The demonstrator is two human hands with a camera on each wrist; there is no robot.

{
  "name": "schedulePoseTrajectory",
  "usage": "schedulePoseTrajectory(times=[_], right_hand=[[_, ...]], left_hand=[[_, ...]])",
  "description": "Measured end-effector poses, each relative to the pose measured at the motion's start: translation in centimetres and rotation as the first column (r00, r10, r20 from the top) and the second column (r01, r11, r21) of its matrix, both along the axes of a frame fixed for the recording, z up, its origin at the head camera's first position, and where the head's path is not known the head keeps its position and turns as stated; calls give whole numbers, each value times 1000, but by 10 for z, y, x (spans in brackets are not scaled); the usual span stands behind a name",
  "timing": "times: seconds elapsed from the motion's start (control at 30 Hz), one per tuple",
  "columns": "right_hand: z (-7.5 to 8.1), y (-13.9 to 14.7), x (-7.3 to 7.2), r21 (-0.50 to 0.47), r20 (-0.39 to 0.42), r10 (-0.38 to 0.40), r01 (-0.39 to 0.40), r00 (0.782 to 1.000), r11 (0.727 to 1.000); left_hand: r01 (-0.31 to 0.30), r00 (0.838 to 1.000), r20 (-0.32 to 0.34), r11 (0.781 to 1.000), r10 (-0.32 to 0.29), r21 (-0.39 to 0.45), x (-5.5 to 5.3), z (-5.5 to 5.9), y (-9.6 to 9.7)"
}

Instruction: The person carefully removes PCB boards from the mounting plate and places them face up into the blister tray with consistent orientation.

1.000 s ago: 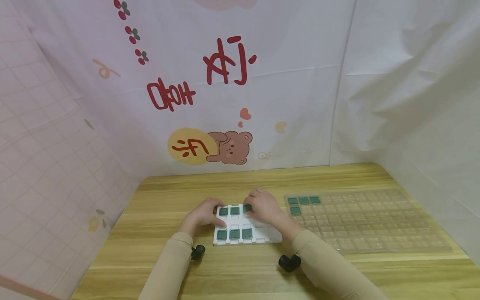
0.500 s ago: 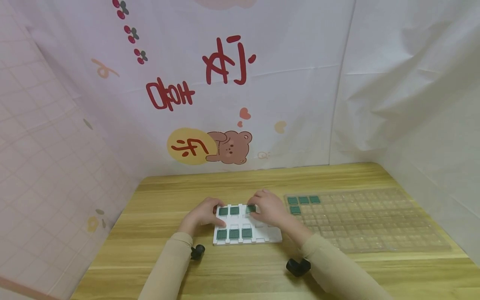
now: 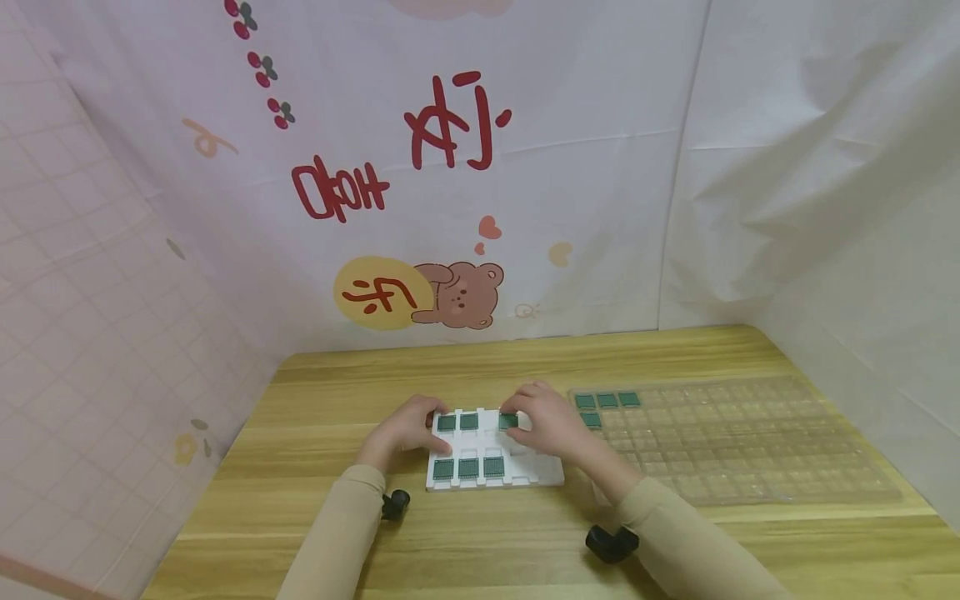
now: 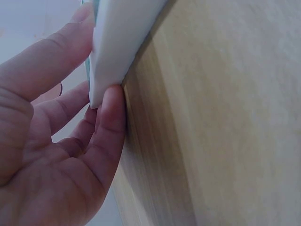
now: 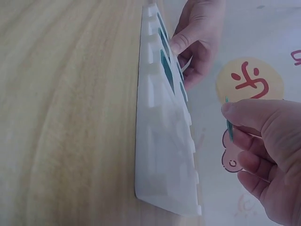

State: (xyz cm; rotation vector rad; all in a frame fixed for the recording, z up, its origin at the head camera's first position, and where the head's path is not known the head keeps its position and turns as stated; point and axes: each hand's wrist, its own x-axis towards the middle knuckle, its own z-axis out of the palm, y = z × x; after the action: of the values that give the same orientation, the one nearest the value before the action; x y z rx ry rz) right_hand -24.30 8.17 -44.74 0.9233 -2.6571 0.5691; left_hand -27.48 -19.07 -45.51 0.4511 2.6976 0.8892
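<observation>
A white foam-like tray with square slots lies on the wooden table, several small square green circuit boards seated in it. My left hand grips the tray's left end. In the left wrist view the thumb lies on the upper face and the fingertips press the edge from beside and below. My right hand pinches one green circuit board between thumb and fingers over the tray's back row. The right wrist view shows that board edge-on, raised clear of the tray.
A wide clear plastic tray with many square pockets lies to the right; several green boards sit in its back left corner. White printed curtains enclose the table at the back and sides.
My right hand has drawn rightward with the pinched circuit board, away from the third slot of the back row, which now shows bare white. My left hand has stayed put.
</observation>
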Motion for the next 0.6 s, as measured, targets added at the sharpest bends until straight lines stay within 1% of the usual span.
schedulePoseTrajectory(times=[0.27,0.6], right_hand=[[4,11,6,-30,4,23,-22,1000,999],[3,27,8,-74,-25,29,-30,999,997]], left_hand=[[4,1000,-9,1000,-4,0,0,-1,-1],[4,1000,0,1000,-4,9,-1,-1,-1]])
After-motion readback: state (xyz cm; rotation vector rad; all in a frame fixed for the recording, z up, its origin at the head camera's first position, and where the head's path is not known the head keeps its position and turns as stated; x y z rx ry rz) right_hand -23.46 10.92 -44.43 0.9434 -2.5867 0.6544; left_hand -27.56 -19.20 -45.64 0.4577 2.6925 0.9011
